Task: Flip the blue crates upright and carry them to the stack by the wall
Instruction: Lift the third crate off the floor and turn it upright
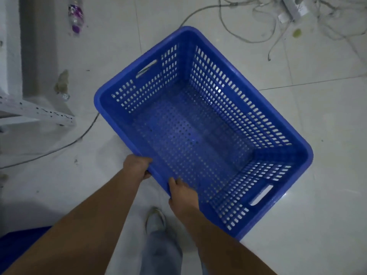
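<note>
- Two bare forearms reach in from the near edge, and between them a jeans-clad leg ends in a light shoe (155, 219) planted on the tiled floor (317, 120).
- At the near left corner a patch of blue plastic (17, 247) shows, too cropped to tell what it is.
- Clenched over the near long rim, the left hand (137, 167) grasps the blue crate (202, 128), fingers curled under the edge and out of sight.
- Just right of it on the same rim, the right hand (183, 192) also grips the crate, thumb and fingers lying over the inner side of the wall.
- That crate is upright, mouth open toward the camera, empty, its perforated base and slotted walls visible; it lies diagonally across the middle of the view.
- One handle slot sits in the far-left short wall, another in the near-right short wall.
- Whether the crate's base touches the floor cannot be told.
- Far left stands a grey pillar base (37, 56), with a white perforated metal bar (39, 112) just nearer.
- A plastic bottle (76, 16) with a purple label lies on the floor at the far left.
- Tangled pale cables (248, 38) and a white power strip (294, 8) spread across the far right, well apart from the crate.
</note>
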`<state>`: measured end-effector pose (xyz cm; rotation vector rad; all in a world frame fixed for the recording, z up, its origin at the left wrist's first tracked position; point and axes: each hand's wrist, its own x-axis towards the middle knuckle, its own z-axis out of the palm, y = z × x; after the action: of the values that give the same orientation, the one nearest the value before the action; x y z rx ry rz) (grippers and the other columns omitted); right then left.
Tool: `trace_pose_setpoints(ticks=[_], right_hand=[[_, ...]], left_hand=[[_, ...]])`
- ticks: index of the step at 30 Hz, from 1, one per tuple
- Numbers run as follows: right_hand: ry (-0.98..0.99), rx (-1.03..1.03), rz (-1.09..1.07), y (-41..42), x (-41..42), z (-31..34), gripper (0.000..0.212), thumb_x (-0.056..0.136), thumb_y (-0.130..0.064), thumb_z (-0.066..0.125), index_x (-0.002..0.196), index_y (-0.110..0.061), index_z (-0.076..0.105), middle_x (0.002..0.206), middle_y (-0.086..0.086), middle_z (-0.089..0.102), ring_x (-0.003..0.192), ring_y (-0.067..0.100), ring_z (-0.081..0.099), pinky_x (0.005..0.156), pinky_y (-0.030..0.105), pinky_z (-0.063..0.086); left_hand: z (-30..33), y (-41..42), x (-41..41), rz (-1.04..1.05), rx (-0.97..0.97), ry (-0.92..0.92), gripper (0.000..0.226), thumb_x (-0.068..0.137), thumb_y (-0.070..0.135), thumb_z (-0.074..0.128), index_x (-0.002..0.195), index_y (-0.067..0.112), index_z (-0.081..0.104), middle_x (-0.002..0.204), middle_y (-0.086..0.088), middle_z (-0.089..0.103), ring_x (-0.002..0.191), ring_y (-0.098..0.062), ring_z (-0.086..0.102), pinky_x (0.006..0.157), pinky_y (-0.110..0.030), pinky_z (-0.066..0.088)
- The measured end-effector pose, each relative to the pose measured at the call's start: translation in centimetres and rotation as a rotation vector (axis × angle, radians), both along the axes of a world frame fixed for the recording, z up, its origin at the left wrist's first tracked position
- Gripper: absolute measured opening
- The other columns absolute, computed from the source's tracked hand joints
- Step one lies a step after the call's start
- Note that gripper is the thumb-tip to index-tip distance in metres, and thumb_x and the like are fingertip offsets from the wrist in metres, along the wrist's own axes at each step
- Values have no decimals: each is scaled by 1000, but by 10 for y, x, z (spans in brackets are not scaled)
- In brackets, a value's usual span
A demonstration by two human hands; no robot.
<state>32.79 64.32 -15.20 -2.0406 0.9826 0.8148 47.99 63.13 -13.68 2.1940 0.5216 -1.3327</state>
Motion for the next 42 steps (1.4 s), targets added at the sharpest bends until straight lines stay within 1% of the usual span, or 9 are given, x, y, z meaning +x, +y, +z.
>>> trace_pose_setpoints(ticks=[3,5,9,12,14,27,33,39,42], right_hand=[[80,12,-40,8,-6,-15,45,92,-6,43,135,-14,32,130,13,46,117,33,51,89,44,46],[123,29,-52,8,-9,-22,47,93,-7,42,137,-16,30,133,13,43,121,32,48,92,44,45],[200,105,35,2,-11,-26,60,94,-10,47,146,-18,18,138,15,41,124,34,48,96,45,46],[227,101,89,-1,-9,-26,70,95,-10,46,152,-22,7,141,16,42,122,34,50,96,44,47],[218,85,70,-1,-11,-25,71,95,-8,43,152,-24,5,139,15,45,121,33,52,95,43,47],[267,12,295,-46,-71,-18,77,92,0,46,151,-31,9,129,14,52,108,35,59,71,39,41],[299,70,445,-53,-96,-20,64,94,-7,47,148,-27,19,132,19,51,114,37,57,92,46,47],[305,85,508,-38,-118,-17,57,96,-18,45,148,-26,22,136,16,48,121,36,53,95,45,43],[293,171,409,-43,-130,-18,57,91,-34,53,144,-26,34,139,10,50,125,31,50,100,41,42]], left_hand=[[-16,13,-3,20,3,86,41,86,2,63,125,-5,50,116,-25,59,71,-28,58,68,-41,53],[-21,15,-4,-132,65,-53,51,85,8,65,129,-4,43,119,-22,55,90,-34,61,80,-42,52],[-15,5,10,-1327,191,-766,80,86,21,60,150,7,14,153,-16,24,139,-33,27,112,-43,25],[-11,-5,37,-2088,256,-288,73,93,41,45,154,23,9,161,1,16,148,-21,14,121,-42,2],[-10,-6,44,-2127,350,-83,61,94,43,42,151,30,22,157,7,27,145,-15,22,121,-41,6],[-17,26,-21,-1900,231,-115,42,96,30,42,138,28,46,134,0,51,125,-20,48,98,-35,44],[-20,53,-66,-2011,285,-50,38,95,13,45,132,22,51,129,-4,57,118,-24,55,93,-37,47],[-8,67,-67,-2035,190,281,49,95,26,47,144,21,40,144,-6,46,130,-27,46,106,-36,38],[-2,68,-47,-1813,105,297,36,95,29,43,127,19,56,117,0,58,103,-18,56,90,-30,43]])
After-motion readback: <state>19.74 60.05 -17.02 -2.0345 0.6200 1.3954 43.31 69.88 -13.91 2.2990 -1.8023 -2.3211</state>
